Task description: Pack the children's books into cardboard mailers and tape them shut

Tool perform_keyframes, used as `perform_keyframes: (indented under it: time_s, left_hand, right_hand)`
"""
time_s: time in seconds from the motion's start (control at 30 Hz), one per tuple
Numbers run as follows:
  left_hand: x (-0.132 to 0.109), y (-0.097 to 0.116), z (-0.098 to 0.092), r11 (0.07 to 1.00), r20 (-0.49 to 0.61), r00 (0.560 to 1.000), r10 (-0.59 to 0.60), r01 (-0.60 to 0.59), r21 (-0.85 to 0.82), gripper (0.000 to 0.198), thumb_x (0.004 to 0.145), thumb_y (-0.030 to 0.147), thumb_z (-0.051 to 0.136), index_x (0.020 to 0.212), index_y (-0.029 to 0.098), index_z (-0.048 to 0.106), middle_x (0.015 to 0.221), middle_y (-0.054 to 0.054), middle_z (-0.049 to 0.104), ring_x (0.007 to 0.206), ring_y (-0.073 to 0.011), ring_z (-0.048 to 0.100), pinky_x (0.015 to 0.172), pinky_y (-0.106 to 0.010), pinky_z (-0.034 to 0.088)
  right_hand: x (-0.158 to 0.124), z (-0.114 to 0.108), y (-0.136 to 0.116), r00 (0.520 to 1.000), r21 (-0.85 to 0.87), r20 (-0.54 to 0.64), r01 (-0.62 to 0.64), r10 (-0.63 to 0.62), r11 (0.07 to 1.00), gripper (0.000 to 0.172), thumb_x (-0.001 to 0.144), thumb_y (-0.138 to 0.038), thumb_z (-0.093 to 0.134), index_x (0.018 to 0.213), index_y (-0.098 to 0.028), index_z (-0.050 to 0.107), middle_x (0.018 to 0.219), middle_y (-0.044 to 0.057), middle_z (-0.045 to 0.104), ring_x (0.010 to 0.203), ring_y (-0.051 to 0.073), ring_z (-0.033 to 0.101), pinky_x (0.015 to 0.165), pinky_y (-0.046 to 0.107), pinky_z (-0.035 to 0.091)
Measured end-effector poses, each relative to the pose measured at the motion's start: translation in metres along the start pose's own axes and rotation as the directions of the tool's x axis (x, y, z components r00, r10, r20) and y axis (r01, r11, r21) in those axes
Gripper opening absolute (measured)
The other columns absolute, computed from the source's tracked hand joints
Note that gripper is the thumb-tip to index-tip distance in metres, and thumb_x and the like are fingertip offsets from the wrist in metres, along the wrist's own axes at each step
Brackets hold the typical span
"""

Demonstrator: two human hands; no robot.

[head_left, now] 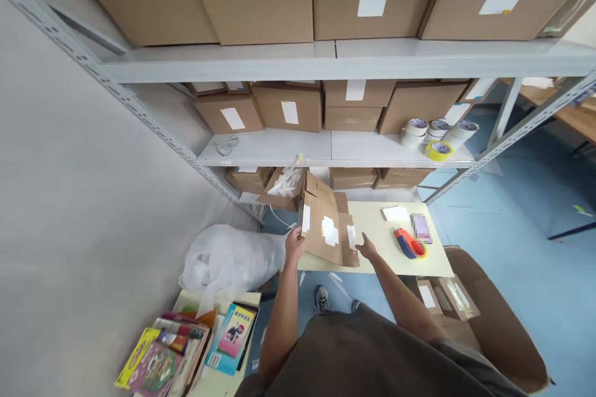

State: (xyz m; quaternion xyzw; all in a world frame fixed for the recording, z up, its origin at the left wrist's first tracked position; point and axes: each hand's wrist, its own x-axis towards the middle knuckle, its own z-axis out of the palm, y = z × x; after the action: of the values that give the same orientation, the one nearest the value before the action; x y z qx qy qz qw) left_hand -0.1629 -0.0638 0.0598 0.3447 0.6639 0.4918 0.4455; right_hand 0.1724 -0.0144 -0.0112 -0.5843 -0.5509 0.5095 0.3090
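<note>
A partly opened brown cardboard box (321, 214) with white labels stands tilted over the pale table, flaps out on its right side. My left hand (294, 246) is closed on its lower left edge. At the right flap is my right hand (367, 249), fingers apart, fingertips at or touching the flap's edge; whether they press on it is hard to see. To the right on the table lie a red and blue tape dispenser (410, 244) with yellow tape, a white packet (395, 213) and a blurred, purplish flat item (421, 227).
Metal shelving (298, 69) with boxes stands ahead, tape rolls (437, 130) on its middle shelf. An open carton (285, 185) of white plastic sits behind the box. Left are a clear plastic bag (233, 260) and books (162, 353); lower right, a large carton (498, 316).
</note>
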Motion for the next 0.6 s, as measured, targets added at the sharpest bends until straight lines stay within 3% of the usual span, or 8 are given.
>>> perform_keyframes:
  time_s: [0.1, 0.17, 0.23, 0.33, 0.4, 0.47, 0.6]
  left_hand:
    - [-0.002, 0.000, 0.026, 0.997, 0.009, 0.999, 0.043, -0.043, 0.066, 0.041, 0.073, 0.016, 0.072, 0.113, 0.026, 0.072, 0.110, -0.010, 0.079, 0.113, -0.0342, 0.070, 0.101, -0.046, 0.049]
    - [-0.012, 0.003, 0.053, 0.993, 0.043, 0.998, 0.041, -0.045, 0.110, 0.043, 0.080, 0.019, 0.071, 0.122, 0.025, 0.069, 0.116, -0.013, 0.077, 0.115, -0.0341, 0.070, 0.104, -0.047, 0.049]
    - [-0.026, 0.007, 0.084, 0.992, 0.087, 0.995, 0.052, -0.061, 0.107, 0.045, 0.087, 0.025, 0.070, 0.132, 0.025, 0.064, 0.124, -0.015, 0.075, 0.118, -0.0327, 0.069, 0.107, -0.047, 0.048]
    - [-0.038, 0.012, 0.126, 0.995, 0.171, 0.982, 0.080, -0.088, 0.037, 0.051, 0.090, 0.035, 0.074, 0.139, 0.025, 0.060, 0.129, -0.018, 0.071, 0.117, -0.0314, 0.070, 0.108, -0.048, 0.049]
    - [-0.034, 0.014, 0.142, 0.996, 0.231, 0.969, 0.089, -0.090, -0.007, 0.052, 0.091, 0.042, 0.076, 0.137, 0.024, 0.061, 0.129, -0.018, 0.070, 0.118, -0.0307, 0.069, 0.108, -0.048, 0.049]
    - [-0.017, 0.019, 0.147, 0.996, 0.255, 0.963, 0.086, -0.083, -0.024, 0.050, 0.091, 0.047, 0.076, 0.133, 0.023, 0.064, 0.129, -0.018, 0.070, 0.123, -0.0307, 0.068, 0.109, -0.047, 0.049]
    - [0.048, 0.049, 0.141, 0.997, 0.113, 0.992, 0.048, -0.054, 0.051, 0.054, 0.084, 0.042, 0.082, 0.130, 0.022, 0.064, 0.132, -0.017, 0.069, 0.128, -0.0322, 0.064, 0.111, -0.047, 0.046]
  right_hand:
    - [-0.015, 0.019, -0.017, 0.995, -0.080, 0.086, -0.050, 0.057, 0.996, 0.076, 0.055, -0.036, 0.089, 0.129, -0.030, 0.073, 0.129, 0.011, 0.077, 0.124, 0.038, 0.070, 0.108, 0.054, 0.053]
    - [-0.030, 0.038, -0.027, 0.976, -0.053, 0.212, 0.069, -0.056, 0.996, 0.091, 0.056, -0.038, 0.091, 0.143, -0.031, 0.066, 0.145, 0.012, 0.069, 0.137, 0.039, 0.062, 0.114, 0.057, 0.049]
    - [-0.045, 0.055, -0.034, 0.954, -0.027, 0.238, 0.195, -0.183, 0.980, 0.102, 0.058, -0.039, 0.092, 0.154, -0.034, 0.057, 0.156, 0.009, 0.061, 0.145, 0.038, 0.055, 0.118, 0.056, 0.047]
    - [-0.057, 0.059, -0.042, 0.977, -0.005, 0.087, 0.193, -0.192, 0.981, 0.079, 0.076, -0.039, 0.077, 0.153, -0.038, 0.058, 0.145, 0.006, 0.070, 0.131, 0.036, 0.067, 0.108, 0.053, 0.055]
    - [-0.058, 0.044, -0.047, 0.989, -0.013, -0.041, 0.140, -0.140, 0.990, 0.064, 0.082, -0.037, 0.066, 0.146, -0.036, 0.066, 0.129, 0.005, 0.078, 0.118, 0.036, 0.073, 0.101, 0.051, 0.059]
    - [-0.056, 0.015, -0.052, 0.982, -0.024, -0.165, 0.087, -0.089, 0.996, 0.058, 0.081, -0.037, 0.062, 0.138, -0.032, 0.073, 0.120, 0.006, 0.082, 0.113, 0.038, 0.075, 0.100, 0.051, 0.059]
    - [-0.057, -0.050, -0.063, 0.944, 0.027, -0.325, 0.070, -0.058, 0.997, 0.054, 0.080, -0.039, 0.057, 0.129, -0.029, 0.078, 0.120, 0.008, 0.081, 0.121, 0.038, 0.072, 0.109, 0.054, 0.055]
